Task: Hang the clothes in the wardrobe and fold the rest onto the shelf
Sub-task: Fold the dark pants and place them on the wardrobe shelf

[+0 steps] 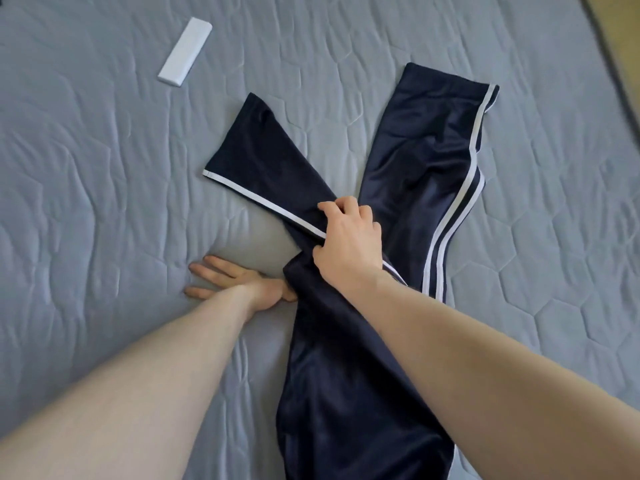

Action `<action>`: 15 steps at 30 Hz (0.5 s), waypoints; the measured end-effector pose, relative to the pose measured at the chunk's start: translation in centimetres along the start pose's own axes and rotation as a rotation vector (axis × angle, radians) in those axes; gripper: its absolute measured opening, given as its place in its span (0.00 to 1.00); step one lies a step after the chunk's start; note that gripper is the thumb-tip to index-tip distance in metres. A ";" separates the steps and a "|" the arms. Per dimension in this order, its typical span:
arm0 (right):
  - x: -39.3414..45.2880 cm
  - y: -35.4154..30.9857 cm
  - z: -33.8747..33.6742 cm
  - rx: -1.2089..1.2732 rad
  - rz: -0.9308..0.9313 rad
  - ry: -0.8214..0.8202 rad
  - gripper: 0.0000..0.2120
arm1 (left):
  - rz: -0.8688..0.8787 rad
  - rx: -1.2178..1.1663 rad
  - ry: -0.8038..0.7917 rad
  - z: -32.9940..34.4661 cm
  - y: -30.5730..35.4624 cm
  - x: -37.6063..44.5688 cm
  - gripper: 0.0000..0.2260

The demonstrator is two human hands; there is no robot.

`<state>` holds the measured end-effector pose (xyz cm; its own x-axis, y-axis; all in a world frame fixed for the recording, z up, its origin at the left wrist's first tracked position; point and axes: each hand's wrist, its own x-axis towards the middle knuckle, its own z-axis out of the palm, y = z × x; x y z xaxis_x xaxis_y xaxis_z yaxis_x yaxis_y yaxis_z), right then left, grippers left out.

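Observation:
Dark navy track pants (349, 368) with white side stripes lie on the grey quilted mattress (104, 202), their two legs spread in a V toward the far side. My right hand (346, 240) pinches the left leg of the pants where the legs meet, along its white stripe. My left hand (235, 282) lies flat on the mattress beside the pants, fingers spread, with the thumb side touching or tucked under the fabric edge. The waist end runs out of view at the bottom.
A white rectangular remote-like object (185, 51) lies on the mattress at the far left. The mattress edge and a strip of floor (620, 46) show at the top right.

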<state>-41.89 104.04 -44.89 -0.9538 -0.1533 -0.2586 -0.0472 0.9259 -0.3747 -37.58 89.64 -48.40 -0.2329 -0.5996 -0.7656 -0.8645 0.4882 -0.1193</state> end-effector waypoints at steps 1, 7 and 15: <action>0.6 0.2 -0.1 -0.012 0.000 -0.001 0.22 | -0.017 -0.011 -0.004 0.0 0.1 0.2 0.76; 2.8 3.5 -4.4 0.767 0.393 0.380 0.17 | -0.011 -0.095 -0.014 0.4 0.3 1.6 0.80; 2.6 11.6 -7.2 0.706 0.907 0.221 0.14 | -0.007 -0.122 -0.125 -0.1 0.0 2.1 0.81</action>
<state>-47.04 116.84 -43.49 -0.5874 0.5927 -0.5511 0.7864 0.2571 -0.5617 -38.13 88.28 -49.95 -0.1765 -0.5157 -0.8384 -0.9153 0.3992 -0.0528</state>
